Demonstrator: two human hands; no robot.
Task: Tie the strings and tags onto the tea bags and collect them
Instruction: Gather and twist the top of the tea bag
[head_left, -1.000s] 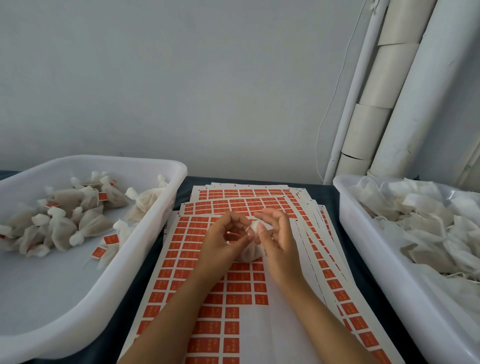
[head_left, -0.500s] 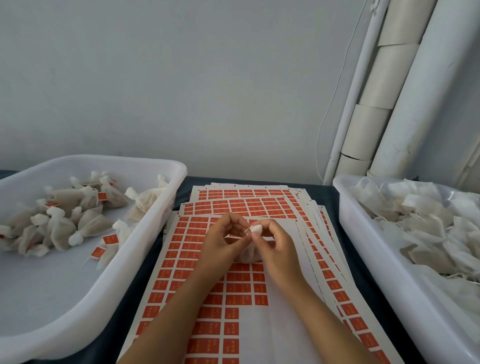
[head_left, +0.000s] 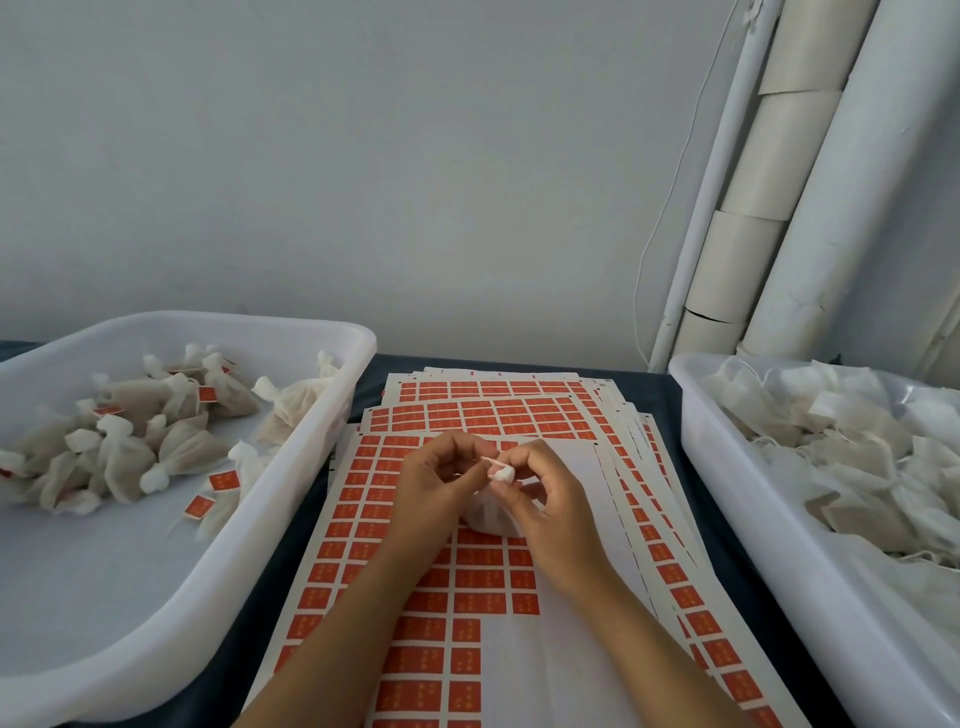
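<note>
Both hands are now closing together over the tag sheets, left hand pinching an orange tag, right hand gripping the bag neck, so tying is likely finishing.

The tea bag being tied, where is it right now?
In the head view, the tea bag sits centre, pinched between the left hand and right hand, above the orange tag sheets.

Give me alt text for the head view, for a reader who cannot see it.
Both hands, left hand and right hand, pinch a small white mesh tea bag at its gathered neck above stacked sheets of orange rectangular tags. A white plastic tub of tied bags sits left, a white plastic tub of loose bags right.
</note>
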